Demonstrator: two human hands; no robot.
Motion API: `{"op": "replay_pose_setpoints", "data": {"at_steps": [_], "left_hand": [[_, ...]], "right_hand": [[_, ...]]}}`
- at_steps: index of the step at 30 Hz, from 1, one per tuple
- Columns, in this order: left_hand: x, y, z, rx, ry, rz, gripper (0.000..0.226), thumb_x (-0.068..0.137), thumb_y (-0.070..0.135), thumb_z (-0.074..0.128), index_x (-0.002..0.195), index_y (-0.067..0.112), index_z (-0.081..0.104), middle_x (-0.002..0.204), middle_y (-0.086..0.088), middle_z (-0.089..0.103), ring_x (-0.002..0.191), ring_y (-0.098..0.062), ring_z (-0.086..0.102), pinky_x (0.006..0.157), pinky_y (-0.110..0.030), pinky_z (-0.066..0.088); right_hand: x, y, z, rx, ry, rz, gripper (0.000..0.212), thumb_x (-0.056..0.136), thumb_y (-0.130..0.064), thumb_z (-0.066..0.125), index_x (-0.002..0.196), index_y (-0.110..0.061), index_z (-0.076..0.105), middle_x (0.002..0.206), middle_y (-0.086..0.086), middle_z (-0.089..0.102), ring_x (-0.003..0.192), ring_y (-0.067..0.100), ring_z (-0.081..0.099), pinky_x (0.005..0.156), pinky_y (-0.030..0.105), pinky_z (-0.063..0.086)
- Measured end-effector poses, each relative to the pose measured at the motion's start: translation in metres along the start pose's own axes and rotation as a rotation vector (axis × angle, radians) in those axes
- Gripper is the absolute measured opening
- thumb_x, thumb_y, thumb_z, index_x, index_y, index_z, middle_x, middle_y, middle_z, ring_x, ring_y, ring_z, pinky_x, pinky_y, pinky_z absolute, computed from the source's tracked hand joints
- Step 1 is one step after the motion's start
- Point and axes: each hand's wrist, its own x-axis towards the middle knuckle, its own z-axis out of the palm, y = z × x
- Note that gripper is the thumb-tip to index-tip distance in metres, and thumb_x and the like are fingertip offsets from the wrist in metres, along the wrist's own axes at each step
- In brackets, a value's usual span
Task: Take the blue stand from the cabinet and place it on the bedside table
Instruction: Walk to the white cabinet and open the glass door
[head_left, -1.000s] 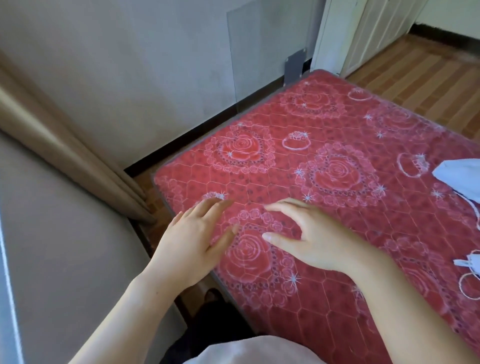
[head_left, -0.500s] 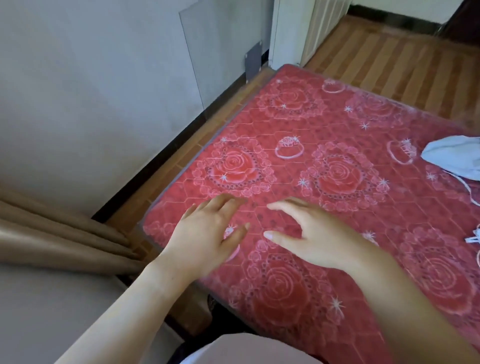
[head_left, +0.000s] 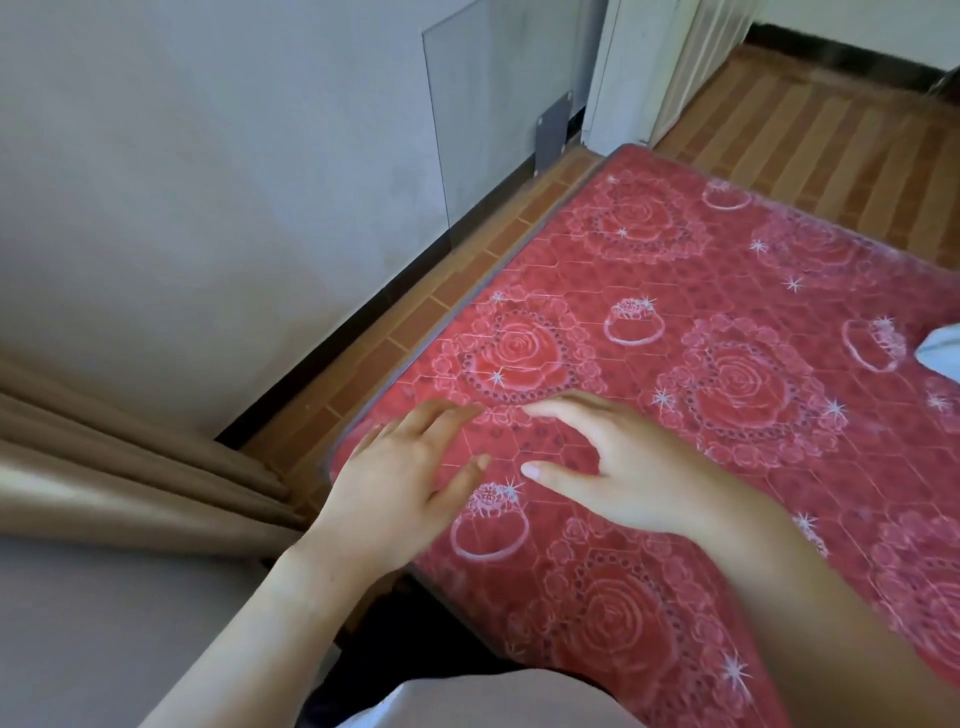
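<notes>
The view has swung left in the last half second, sliding the white cloth (head_left: 943, 348) almost out of frame at the right, while both hands keep their place above the bed's near corner. At far left, tan curtain (head_left: 130, 467) folds hang against a pale wall (head_left: 208, 182). The left hand (head_left: 400, 493) is spread flat with straight fingers over the corner of the red rose-patterned mattress (head_left: 727, 260), gripping nothing; whether it touches the cover cannot be told. A clear panel (head_left: 493, 104) leans on the wall behind, above a strip of brown floor (head_left: 441, 291). Just beside the left hand, the right hand (head_left: 623, 473) is also released, fingers fanned and thumb out, low over the mattress. The blue stand does not show in this view.
</notes>
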Motion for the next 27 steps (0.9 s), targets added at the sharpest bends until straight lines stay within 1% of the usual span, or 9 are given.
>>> {"op": "replay_pose_setpoints", "data": {"at_steps": [2,5,9,11,14,18,23,25,27], "left_hand": [[0.007,-0.018,-0.008,-0.033,0.023,-0.001,0.058,0.083,0.062,0.024,0.134,0.037,0.035,0.14,0.012,0.042,0.126,-0.013,0.043,0.101,-0.038,0.04],[0.029,-0.051,-0.026,-0.057,0.067,0.034,0.056,0.084,0.061,0.026,0.133,0.036,0.037,0.138,0.012,0.044,0.126,-0.011,0.044,0.101,-0.038,0.04],[0.067,-0.105,-0.056,-0.09,0.015,0.149,0.051,0.088,0.057,0.03,0.134,0.036,0.036,0.137,0.012,0.044,0.124,-0.008,0.044,0.101,-0.039,0.041],[0.091,-0.136,-0.079,-0.049,-0.028,0.195,0.054,0.088,0.058,0.028,0.136,0.034,0.035,0.139,0.011,0.043,0.125,-0.008,0.042,0.103,-0.034,0.038],[0.125,-0.185,-0.118,0.001,-0.064,0.224,0.063,0.083,0.064,0.02,0.135,0.032,0.037,0.138,0.009,0.045,0.122,-0.009,0.045,0.1,-0.031,0.038],[0.161,-0.241,-0.162,0.037,-0.05,0.252,0.063,0.084,0.063,0.022,0.134,0.03,0.041,0.137,0.007,0.047,0.123,-0.011,0.046,0.101,-0.033,0.038],[0.173,-0.273,-0.18,0.008,-0.049,0.263,0.058,0.086,0.06,0.024,0.134,0.032,0.041,0.137,0.008,0.046,0.122,-0.011,0.046,0.1,-0.03,0.039],[0.172,-0.278,-0.182,0.007,-0.05,0.271,0.059,0.084,0.061,0.022,0.134,0.034,0.04,0.138,0.009,0.045,0.123,-0.01,0.044,0.101,-0.034,0.039],[0.169,-0.281,-0.186,0.019,-0.031,0.265,0.057,0.085,0.06,0.023,0.133,0.035,0.039,0.137,0.01,0.045,0.123,-0.01,0.044,0.101,-0.039,0.041]], "right_hand": [[0.014,-0.008,0.0,-0.017,-0.009,0.002,0.057,0.082,-0.062,0.045,0.134,-0.043,0.032,0.143,-0.025,0.031,0.128,-0.003,0.031,0.1,0.023,0.031],[0.044,-0.023,-0.001,-0.062,0.008,0.024,0.059,0.082,-0.062,0.045,0.136,-0.042,0.03,0.145,-0.023,0.029,0.13,-0.002,0.031,0.103,0.025,0.031],[0.099,-0.051,0.002,-0.08,0.101,0.072,0.059,0.083,-0.059,0.047,0.137,-0.037,0.034,0.142,-0.018,0.035,0.125,-0.002,0.035,0.098,0.018,0.028],[0.134,-0.072,0.003,-0.068,0.142,0.103,0.06,0.084,-0.058,0.048,0.137,-0.033,0.036,0.142,-0.013,0.039,0.124,0.002,0.038,0.098,0.019,0.029],[0.189,-0.108,0.002,-0.054,0.196,0.144,0.058,0.084,-0.054,0.051,0.135,-0.03,0.039,0.141,-0.009,0.042,0.124,0.005,0.04,0.095,0.018,0.026],[0.24,-0.144,0.001,-0.063,0.27,0.156,0.054,0.084,-0.052,0.053,0.132,-0.031,0.044,0.138,-0.009,0.046,0.121,0.005,0.043,0.094,0.016,0.026],[0.265,-0.165,0.008,-0.039,0.301,0.171,0.054,0.084,-0.051,0.054,0.132,-0.03,0.043,0.136,-0.01,0.046,0.12,0.006,0.045,0.094,0.016,0.029],[0.27,-0.169,0.014,-0.028,0.318,0.15,0.055,0.083,-0.051,0.055,0.132,-0.028,0.044,0.134,-0.008,0.048,0.119,0.008,0.047,0.094,0.018,0.031],[0.277,-0.172,0.017,-0.025,0.317,0.12,0.056,0.083,-0.051,0.055,0.132,-0.027,0.044,0.135,-0.008,0.048,0.12,0.008,0.045,0.096,0.018,0.029]]}}
